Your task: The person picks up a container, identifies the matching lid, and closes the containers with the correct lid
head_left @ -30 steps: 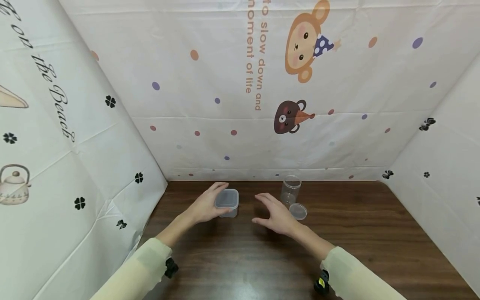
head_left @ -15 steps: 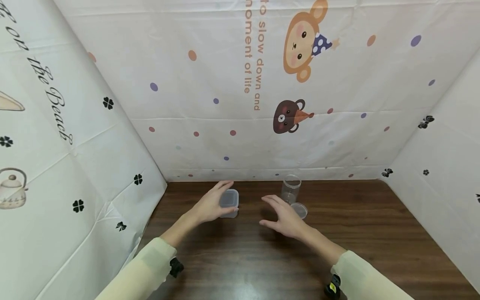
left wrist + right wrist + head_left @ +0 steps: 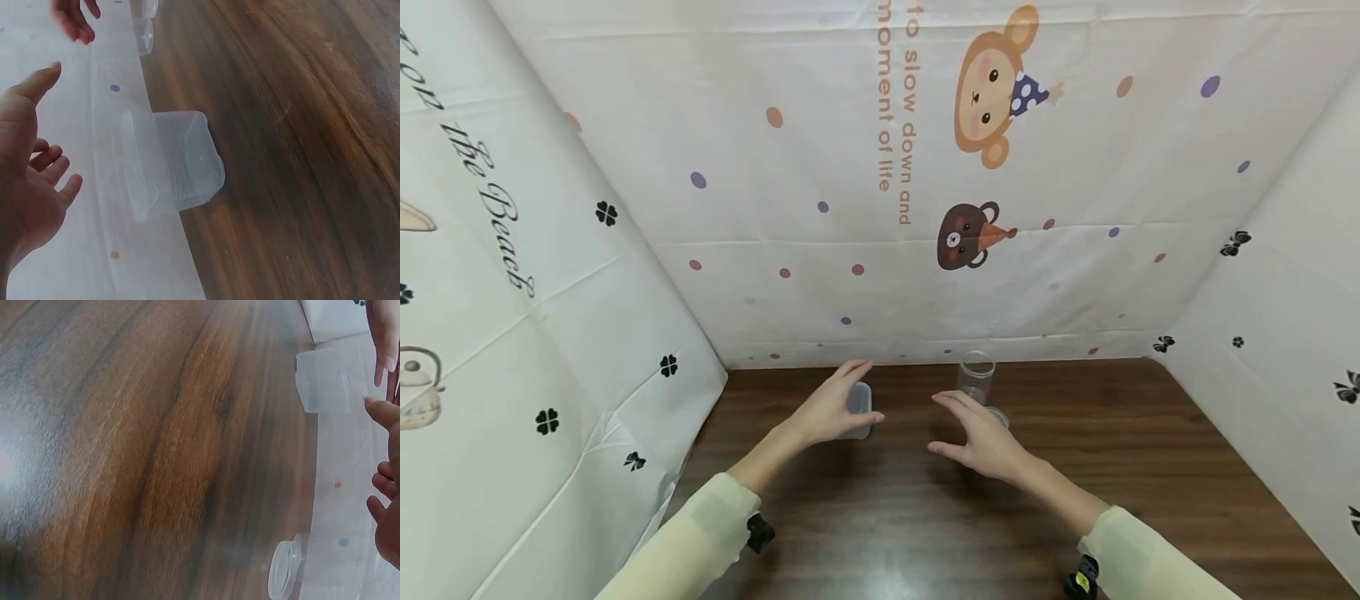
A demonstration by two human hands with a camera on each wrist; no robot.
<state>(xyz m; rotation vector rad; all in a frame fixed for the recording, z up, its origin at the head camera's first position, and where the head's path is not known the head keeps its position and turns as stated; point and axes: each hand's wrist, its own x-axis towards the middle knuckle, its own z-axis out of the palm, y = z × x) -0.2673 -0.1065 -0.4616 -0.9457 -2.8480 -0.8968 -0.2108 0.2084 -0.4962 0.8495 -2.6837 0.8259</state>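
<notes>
Container (image 3: 178,164), square lidded plastic, stands beneath wide-spread, empty left hand (image 3: 829,408); probably light, slick, semi-flexible: grip opposite walls (image 3: 199,156) under lid (image 3: 857,398). Right hand (image 3: 988,444): wide, empty.

Pale-grn sleeves (image 3: 688,533), blk wrist cams (image 3: 760,532)

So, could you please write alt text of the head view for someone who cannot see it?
A person's open left hand hovers by a lidded, square plastic container, partly hiding it. Their open right hand hovers near a clear cylindrical jar and a round clear lid. These sit on a dark wooden table before a white printed cloth.
</notes>
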